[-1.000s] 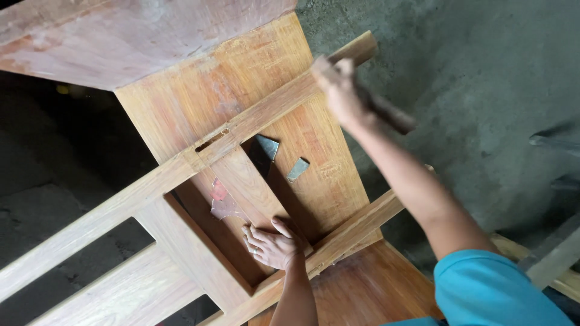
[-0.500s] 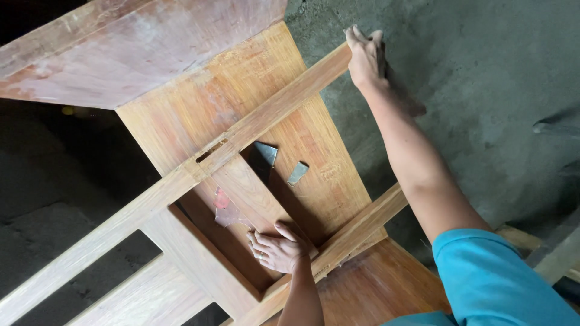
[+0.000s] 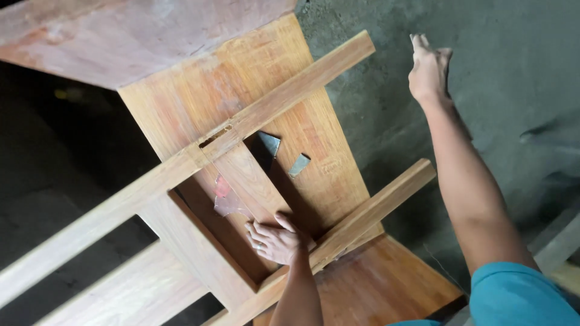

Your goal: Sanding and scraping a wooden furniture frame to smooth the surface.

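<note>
Concrete floor (image 3: 483, 48); orange-brown wooden frame (image 3: 290, 90); left hand (image 3: 275, 241) flat on it, right hand (image 3: 429, 69) empty.

wooden frame (image 3: 199, 151) | orange-brown, unfinished | tilted | on concrete floor

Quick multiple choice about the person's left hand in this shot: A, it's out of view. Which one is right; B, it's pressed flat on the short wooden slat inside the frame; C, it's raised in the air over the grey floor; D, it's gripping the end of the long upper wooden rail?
B: the left hand lies palm down, fingers spread, on the short wooden slat inside the orange-brown wooden furniture frame; the right hand is the raised one.
</note>
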